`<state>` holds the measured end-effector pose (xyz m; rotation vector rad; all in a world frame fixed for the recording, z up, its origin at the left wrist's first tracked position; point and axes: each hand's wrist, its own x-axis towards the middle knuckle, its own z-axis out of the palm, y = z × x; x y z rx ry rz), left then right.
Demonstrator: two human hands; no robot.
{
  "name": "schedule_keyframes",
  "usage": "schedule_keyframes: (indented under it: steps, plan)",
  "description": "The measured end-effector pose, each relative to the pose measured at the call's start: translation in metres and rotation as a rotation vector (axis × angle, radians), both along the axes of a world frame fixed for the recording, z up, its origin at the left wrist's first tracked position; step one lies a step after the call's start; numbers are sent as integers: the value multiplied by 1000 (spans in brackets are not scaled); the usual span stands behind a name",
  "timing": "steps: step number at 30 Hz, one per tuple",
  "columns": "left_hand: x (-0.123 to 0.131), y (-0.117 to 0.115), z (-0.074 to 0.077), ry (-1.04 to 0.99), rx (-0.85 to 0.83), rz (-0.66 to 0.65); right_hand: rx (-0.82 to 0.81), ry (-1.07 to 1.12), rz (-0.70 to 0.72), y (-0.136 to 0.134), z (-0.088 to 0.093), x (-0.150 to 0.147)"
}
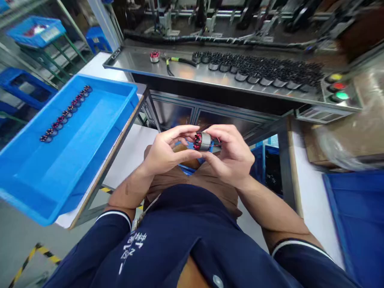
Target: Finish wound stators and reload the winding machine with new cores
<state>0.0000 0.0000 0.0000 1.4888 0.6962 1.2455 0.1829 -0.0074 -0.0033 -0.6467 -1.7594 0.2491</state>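
Between my two hands, above my lap, is a motor stator [205,141] with a grey metal ring, red windings and black teeth on its left end. Thin wires come out of its right end. My left hand [171,149] grips the toothed side with thumb and fingers. The wired side is pinched by my right hand [232,154], its thumb below and its fingers above. The stator lies on its side, its axis roughly left to right. Parts of it are hidden behind my fingertips.
A blue tray [78,160] at left holds a row of wound stators [66,114]. Across the metal bench stand many black-topped stators [255,68], one red-wound stator [154,57] and a yellow-black cable [180,60]. Push buttons [338,87] sit at right, above a blue bin [357,216].
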Motion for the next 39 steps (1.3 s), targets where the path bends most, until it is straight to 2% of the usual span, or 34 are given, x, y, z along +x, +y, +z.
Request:
schedule_keyframes:
  steps: [4, 7, 12, 15, 20, 23, 26, 29, 31, 34, 36, 39]
  plan:
    - [3, -1, -4, 48, -8, -40, -17, -4, 44, -1, -1, 7]
    - [1, -1, -7, 104, 95, 45, -119, 60, 111, -1, 2, 11]
    - [-4, -3, -5, 153, 223, 146, -278, 109, 72, -5, 14, 9]
    - [-2, -5, -4, 114, 174, 124, -384, 80, 86, -8, 21, 9]
    - [5, -7, -7, -58, -28, -14, -506, 111, 136, -9, 29, 13]
    - [11, -7, -9, -96, -57, -48, -549, 109, 157, -9, 31, 14]
    - [14, -8, -10, -71, 50, 12, -590, 78, 149, -8, 31, 20]
    - [9, -7, -6, 28, 245, 87, -641, -20, 124, -5, 30, 34]
    - [2, -5, 0, 151, 411, 141, -587, -75, 65, -2, 32, 44]
    - [-5, -3, 9, 355, 654, 237, -302, -147, -24, -1, 41, 49]
    - [-6, -2, 14, 450, 756, 270, -130, -271, -3, -4, 49, 43]
    - [-6, -4, 18, 491, 807, 263, -94, -460, 68, -5, 58, 27]
